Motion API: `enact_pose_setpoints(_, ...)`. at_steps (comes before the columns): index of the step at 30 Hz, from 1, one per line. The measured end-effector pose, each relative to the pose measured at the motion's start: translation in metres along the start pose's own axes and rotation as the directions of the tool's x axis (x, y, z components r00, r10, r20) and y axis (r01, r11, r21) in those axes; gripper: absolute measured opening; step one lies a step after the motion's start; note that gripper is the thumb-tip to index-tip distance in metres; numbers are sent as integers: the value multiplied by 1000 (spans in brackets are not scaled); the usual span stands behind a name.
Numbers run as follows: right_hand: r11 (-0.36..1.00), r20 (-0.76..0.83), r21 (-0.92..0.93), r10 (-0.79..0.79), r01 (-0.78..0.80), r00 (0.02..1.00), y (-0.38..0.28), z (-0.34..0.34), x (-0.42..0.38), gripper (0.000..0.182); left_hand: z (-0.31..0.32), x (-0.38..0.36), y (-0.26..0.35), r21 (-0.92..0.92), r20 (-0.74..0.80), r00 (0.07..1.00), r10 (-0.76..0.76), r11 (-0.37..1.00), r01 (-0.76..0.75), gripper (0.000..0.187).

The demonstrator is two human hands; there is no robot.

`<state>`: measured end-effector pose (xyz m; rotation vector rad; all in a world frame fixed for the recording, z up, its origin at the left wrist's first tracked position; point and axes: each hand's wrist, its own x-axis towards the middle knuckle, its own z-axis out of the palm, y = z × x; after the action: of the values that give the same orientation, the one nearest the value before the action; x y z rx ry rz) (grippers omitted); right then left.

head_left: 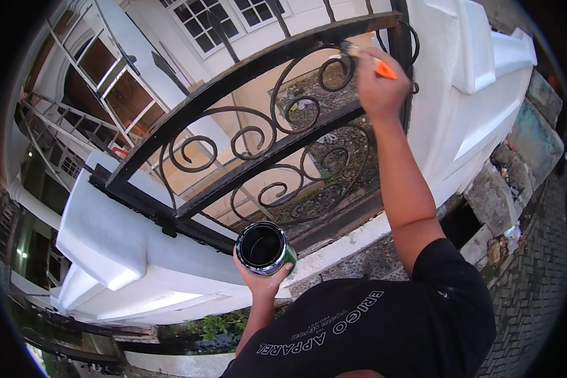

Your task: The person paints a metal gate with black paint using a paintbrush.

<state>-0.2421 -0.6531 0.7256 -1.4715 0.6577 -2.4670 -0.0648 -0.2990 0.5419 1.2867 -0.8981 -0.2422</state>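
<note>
A paintbrush (379, 68) with an orange handle is held in my right hand (382, 88), its dark bristles against the curved upper rail of a black iron gate (258, 55) near the rail's right end. My left hand (264, 279) grips an open can (261, 247) of black paint from below and the side, low in front of the gate. The can's rim is smeared with paint. Round scrolls (250, 142) fill the gate below the curved rail.
White wall pillars stand left (101, 233) and right (444, 69) of the gate. Behind it are a metal ladder (107, 75) and a house window (208, 25). A dark drain opening (461, 223) and brick paving (529, 277) lie at the lower right.
</note>
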Motion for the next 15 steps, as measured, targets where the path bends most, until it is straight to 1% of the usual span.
enact_pose_setpoints(1,997,12,68,19,-20,1000,-1,-11,2,12,2,2,0,6,22,1000,11,1000,-11,122)
enact_pose_setpoints(2,998,39,62,7,-10,999,-7,-21,2,12,4,2,1,11,39,999,15,1000,-15,122)
enact_pose_setpoints(3,940,136,260,190,-220,972,-17,-30,1,13,8,4,0,19,54,998,41,999,-42,122)
enact_pose_setpoints(4,799,268,412,352,-437,897,-27,-39,0,14,14,5,2,14,50,998,43,999,-44,122)
enact_pose_setpoints(5,759,335,426,372,-492,866,-35,-45,0,16,17,7,-2,-6,64,997,35,999,-34,122)
enact_pose_setpoints(6,758,376,400,378,-516,846,-42,-51,-1,16,19,8,-6,-24,73,997,24,999,-22,122)
enact_pose_setpoints(8,535,637,454,364,-712,679,-55,-60,-7,18,24,11,-8,11,66,996,61,998,-61,118)
enact_pose_setpoints(9,502,728,424,306,-754,614,-62,-62,-12,19,27,14,-4,31,75,993,88,995,-91,116)
enact_pose_setpoints(10,492,767,374,314,-787,560,-72,-61,-20,19,29,17,3,51,83,990,113,992,-117,114)
enact_pose_setpoints(12,604,862,272,193,-749,469,-94,-59,-39,18,35,17,9,28,86,993,86,996,-89,113)
enact_pose_setpoints(13,655,913,222,120,-722,390,-104,-59,-46,14,38,17,7,-20,71,992,103,995,-102,114)
enact_pose_setpoints(14,652,926,202,116,-731,359,-114,-58,-52,14,37,18,6,-23,44,996,84,996,-83,114)
enact_pose_setpoints(15,706,944,112,143,-699,296,-123,-58,-58,11,37,19,4,52,74,990,116,991,-120,113)
